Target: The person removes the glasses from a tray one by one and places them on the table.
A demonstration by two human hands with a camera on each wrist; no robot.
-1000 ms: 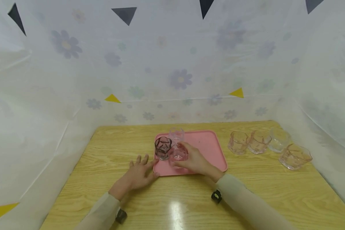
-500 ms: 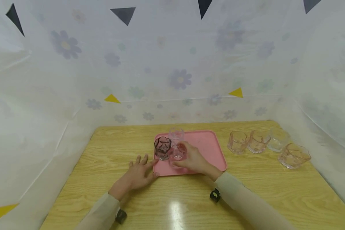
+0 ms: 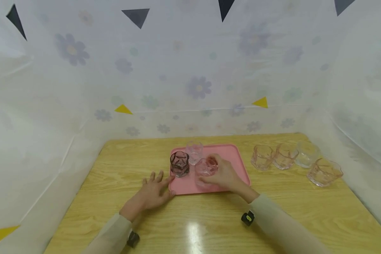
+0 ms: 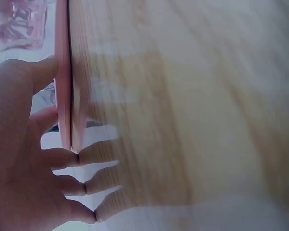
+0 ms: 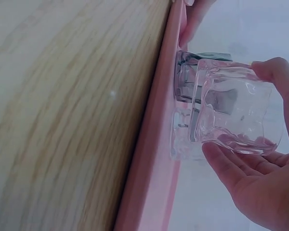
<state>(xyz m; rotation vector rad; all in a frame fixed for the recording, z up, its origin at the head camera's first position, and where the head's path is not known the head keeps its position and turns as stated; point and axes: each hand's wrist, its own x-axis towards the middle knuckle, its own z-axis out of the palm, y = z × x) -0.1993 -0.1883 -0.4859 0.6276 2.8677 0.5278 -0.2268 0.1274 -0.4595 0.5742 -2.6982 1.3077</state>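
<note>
My right hand point(image 3: 226, 175) grips a clear, pink-tinged drinking glass point(image 3: 205, 171) over the pink tray point(image 3: 230, 158). In the right wrist view the thumb and fingers lie on opposite sides of this glass point(image 5: 236, 108); its base appears slightly off the tray. On the tray's left side stand a smoky dark glass point(image 3: 179, 164) and, behind it, a clear glass point(image 3: 194, 152). My left hand point(image 3: 152, 192) lies with spread fingers at the tray's front left corner. Its thumb touches the tray rim point(image 4: 62, 72), and other fingertips rest on the table, as the left wrist view shows.
Right of the tray, pinkish glasses point(image 3: 262, 157) point(image 3: 285, 156), a clear glass point(image 3: 307, 154) and a wider pinkish glass point(image 3: 325, 172) stand on the wooden table point(image 3: 165, 229). A white flowered sheet point(image 3: 165, 81) encloses the table's back and sides.
My right hand has moved the held glass to the right, away from the dark glass, showing more of the clear glass behind. The left hand has stayed put.
</note>
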